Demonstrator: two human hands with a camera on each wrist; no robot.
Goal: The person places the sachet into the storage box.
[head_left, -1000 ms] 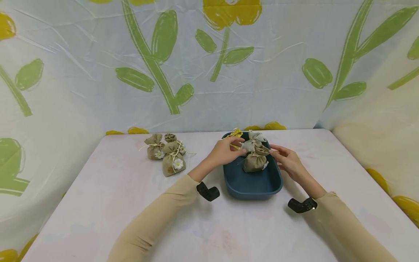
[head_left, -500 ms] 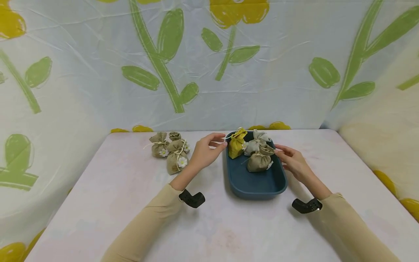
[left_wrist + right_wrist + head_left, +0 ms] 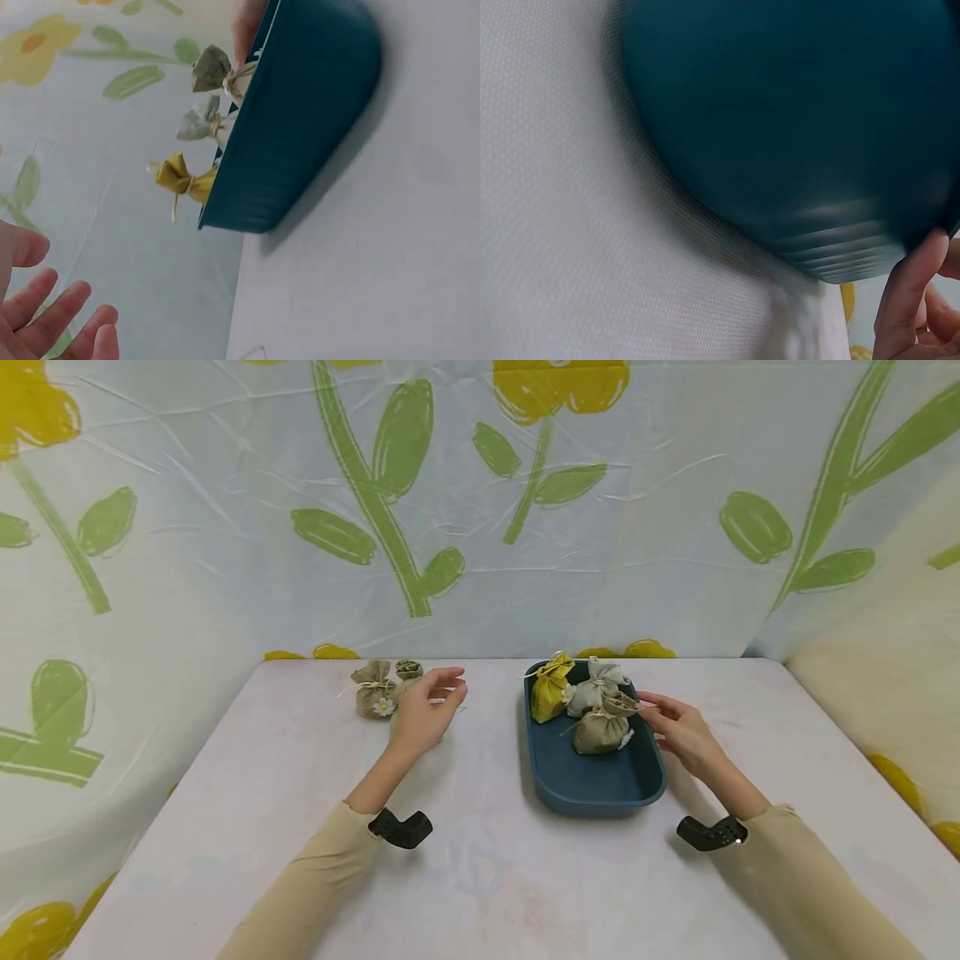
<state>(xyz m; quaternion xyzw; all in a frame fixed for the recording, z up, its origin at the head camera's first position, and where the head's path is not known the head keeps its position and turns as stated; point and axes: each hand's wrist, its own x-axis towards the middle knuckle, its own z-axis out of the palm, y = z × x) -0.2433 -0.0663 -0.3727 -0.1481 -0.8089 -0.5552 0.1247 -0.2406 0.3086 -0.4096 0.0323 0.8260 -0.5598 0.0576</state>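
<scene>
My left hand [image 3: 423, 710] is in the air over the group of drawstring pouches at the left, its fingers loosely bent and nothing in them. One beige pouch [image 3: 373, 689] with a white daisy shows beside it; those behind are partly covered by the hand. At the right, a dark blue tub [image 3: 592, 785] holds a yellow pouch [image 3: 551, 692], a pale grey pouch [image 3: 596, 683] and a beige pouch [image 3: 600, 729], all tied at the neck. My right hand [image 3: 686, 739] grips the tub's right rim, fingertips beside the beige pouch's neck.
The table [image 3: 480, 877] has a pale cloth. Behind it hangs a flower-printed sheet [image 3: 585, 585], which also runs down both sides. The tub stands near the table's back edge.
My left hand has left the pouches in the tub and moved left to those on the table. The yellow pouch has come into full view. My right hand stays at the rim.
</scene>
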